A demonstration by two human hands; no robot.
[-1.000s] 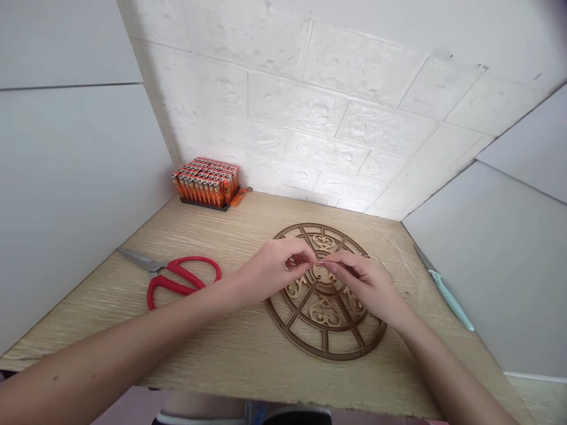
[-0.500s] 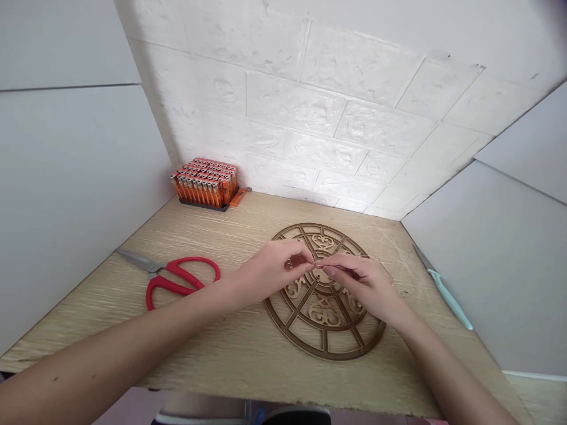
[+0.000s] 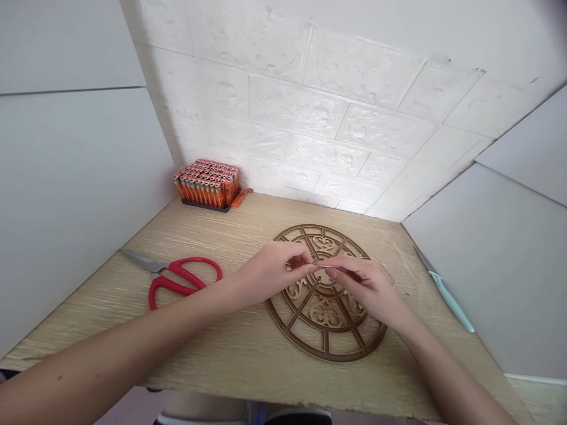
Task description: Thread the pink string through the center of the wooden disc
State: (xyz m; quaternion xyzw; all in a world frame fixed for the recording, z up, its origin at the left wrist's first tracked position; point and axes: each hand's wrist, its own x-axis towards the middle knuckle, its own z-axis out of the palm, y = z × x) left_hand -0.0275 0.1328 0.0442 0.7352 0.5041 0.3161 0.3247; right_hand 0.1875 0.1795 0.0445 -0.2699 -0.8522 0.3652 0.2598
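A round brown openwork disc [image 3: 325, 352] with spokes and scroll patterns lies flat on the table. Over its centre, my left hand [image 3: 277, 271] is closed, thumb and forefinger pinched on one end of a thin, pale thread [image 3: 323, 266]. Facing it, my right hand [image 3: 365, 286] also pinches the thread, with fingertips a short way from the left ones. A fine loop of it seems to trail past the right hand's back. The hands hide part of the disc's middle, and I cannot tell whether the thread passes through the disc.
Red-handled scissors [image 3: 183, 277] lie at the left, partly behind my left forearm. Orange lighters [image 3: 206, 186] stand packed in a black tray at the back left, with an orange cutter-like item [image 3: 241, 198] beside them. A knife with a mint handle [image 3: 452, 301] rests along the right panel.
The fingertips of my two hands have drawn slightly apart, showing a little more thread between them. The camera view has shifted slightly; the other things lie as before.
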